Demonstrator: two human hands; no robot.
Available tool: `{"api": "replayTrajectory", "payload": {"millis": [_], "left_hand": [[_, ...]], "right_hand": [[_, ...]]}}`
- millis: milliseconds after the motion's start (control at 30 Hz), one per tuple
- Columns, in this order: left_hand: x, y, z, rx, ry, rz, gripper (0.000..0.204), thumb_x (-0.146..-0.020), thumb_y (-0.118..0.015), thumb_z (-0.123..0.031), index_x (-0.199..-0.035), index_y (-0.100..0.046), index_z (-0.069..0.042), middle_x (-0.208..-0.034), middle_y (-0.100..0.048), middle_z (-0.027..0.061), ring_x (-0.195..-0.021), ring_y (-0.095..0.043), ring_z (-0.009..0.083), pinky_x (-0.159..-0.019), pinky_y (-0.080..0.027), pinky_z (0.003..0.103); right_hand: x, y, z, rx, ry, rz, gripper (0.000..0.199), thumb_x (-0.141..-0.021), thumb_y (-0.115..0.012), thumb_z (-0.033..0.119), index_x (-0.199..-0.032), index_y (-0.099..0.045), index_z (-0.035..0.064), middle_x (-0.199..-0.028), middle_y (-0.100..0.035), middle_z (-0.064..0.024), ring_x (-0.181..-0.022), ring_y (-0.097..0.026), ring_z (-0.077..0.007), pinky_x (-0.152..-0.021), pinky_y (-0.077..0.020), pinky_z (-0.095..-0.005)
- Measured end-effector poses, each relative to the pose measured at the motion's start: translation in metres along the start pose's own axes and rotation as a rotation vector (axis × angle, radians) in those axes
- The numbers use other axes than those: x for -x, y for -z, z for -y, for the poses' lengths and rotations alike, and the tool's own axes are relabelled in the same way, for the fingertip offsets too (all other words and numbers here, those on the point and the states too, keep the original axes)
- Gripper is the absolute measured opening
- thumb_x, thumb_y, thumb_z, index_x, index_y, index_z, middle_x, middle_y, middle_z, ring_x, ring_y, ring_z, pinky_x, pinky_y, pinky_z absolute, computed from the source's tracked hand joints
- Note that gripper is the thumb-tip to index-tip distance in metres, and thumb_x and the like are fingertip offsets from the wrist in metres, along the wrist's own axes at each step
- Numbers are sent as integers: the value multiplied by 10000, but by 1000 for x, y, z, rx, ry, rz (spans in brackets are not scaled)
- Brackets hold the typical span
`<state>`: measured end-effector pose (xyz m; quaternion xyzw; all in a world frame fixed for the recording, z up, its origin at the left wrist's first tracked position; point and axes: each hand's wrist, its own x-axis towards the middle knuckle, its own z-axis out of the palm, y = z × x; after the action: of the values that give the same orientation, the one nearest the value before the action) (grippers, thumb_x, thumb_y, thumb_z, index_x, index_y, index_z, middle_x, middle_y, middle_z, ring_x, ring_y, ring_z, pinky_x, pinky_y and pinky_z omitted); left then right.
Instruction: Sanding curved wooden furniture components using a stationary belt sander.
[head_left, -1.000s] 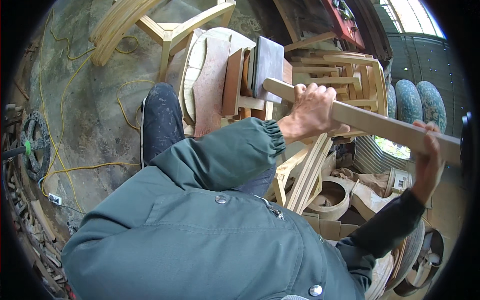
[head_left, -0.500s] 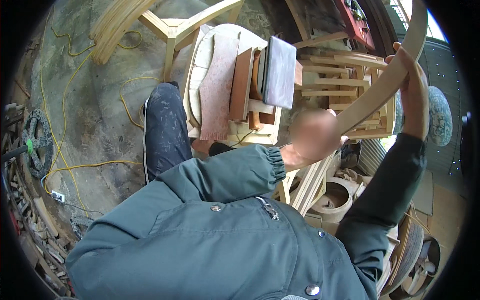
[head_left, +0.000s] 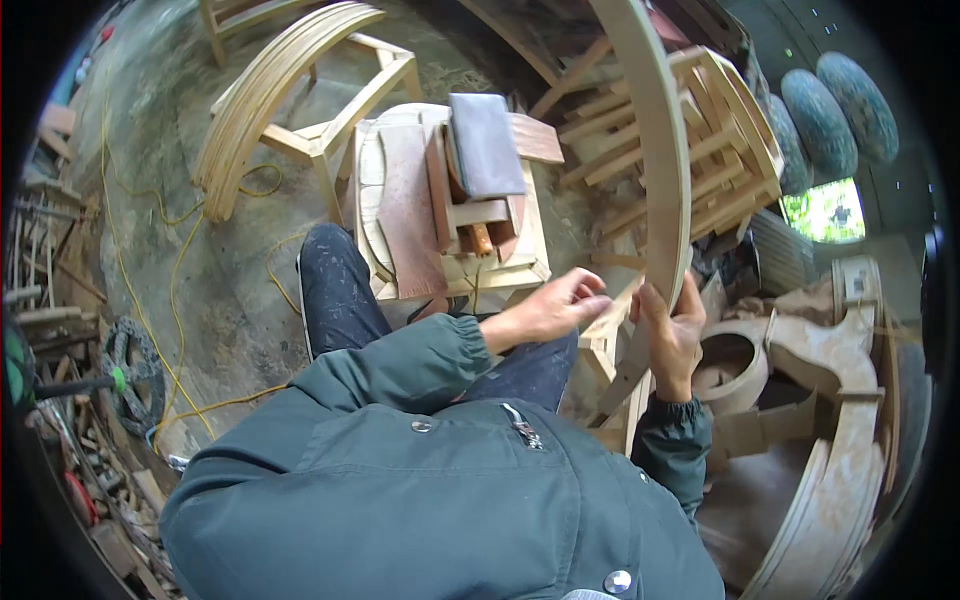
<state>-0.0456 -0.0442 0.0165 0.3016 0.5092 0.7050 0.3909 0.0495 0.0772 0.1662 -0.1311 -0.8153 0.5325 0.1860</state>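
Observation:
A long curved wooden strip stands nearly upright before me, running from the top edge down past my right hand. That hand is closed around its lower part, thumb at the near face. My left hand is held to the left of the strip, apart from it, with loosely bent fingers and nothing visible in them. Beyond my left hand is a low wooden stand. On it lie a reddish-brown wavy board and a wooden block assembly topped by a grey rectangular pad.
Stacked curved strips rest on a wooden frame at the far left. More slatted frames stand at the right, near blue-patterned rounded objects. Yellow cord crosses the floor. Carved pale wooden parts lie to my right.
My left hand has let go of the curved strip and moved left. My right hand has come down nearer my body, and the strip stands more upright. My view has shifted too.

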Motion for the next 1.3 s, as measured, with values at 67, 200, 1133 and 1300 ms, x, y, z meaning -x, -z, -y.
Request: {"api": "replayTrajectory", "payload": {"millis": [67, 200, 1133, 1300], "left_hand": [[6, 11, 42, -8, -43, -117, 501, -1048, -643, -427, -1323, -569, -15, -1101, -681, 105, -1018, -641, 185, -958, -508, 346], [37, 37, 38, -53, 86, -295, 600, -1073, -562, -493, -1427, -512, -11, -1264, -650, 122, -1047, -650, 173, -960, -514, 338], [70, -27, -121, 752, -329, 333, 645, -929, -793, -197, -1485, -500, -51, -1296, -638, 115, -906, -748, 211, -842, -658, 360], [74, -25, -124, 748, -272, 310, 504, -983, -747, -288, -1390, -580, -41, -1130, -693, 119, -835, -755, 175, -789, -672, 316]], "right_hand": [[-5, 5, 12, -74, 120, -62, 325, -989, -740, 224, -1200, -585, 32, -861, -626, -50, -681, -585, -131, -624, -469, -267], [-16, 41, 52, -457, 387, -180, 417, -1010, -714, 321, -1297, -544, 71, -891, -593, -75, -727, -576, -173, -680, -477, -318], [24, 84, -150, -995, -77, -650, 231, -989, -636, 147, -814, -486, 124, -702, -520, 33, -642, -592, -115, -627, -533, -260], [21, 95, -168, -1046, -40, -646, 156, -975, -648, 120, -882, -524, 108, -696, -542, 24, -634, -593, -113, -624, -546, -255]]}}
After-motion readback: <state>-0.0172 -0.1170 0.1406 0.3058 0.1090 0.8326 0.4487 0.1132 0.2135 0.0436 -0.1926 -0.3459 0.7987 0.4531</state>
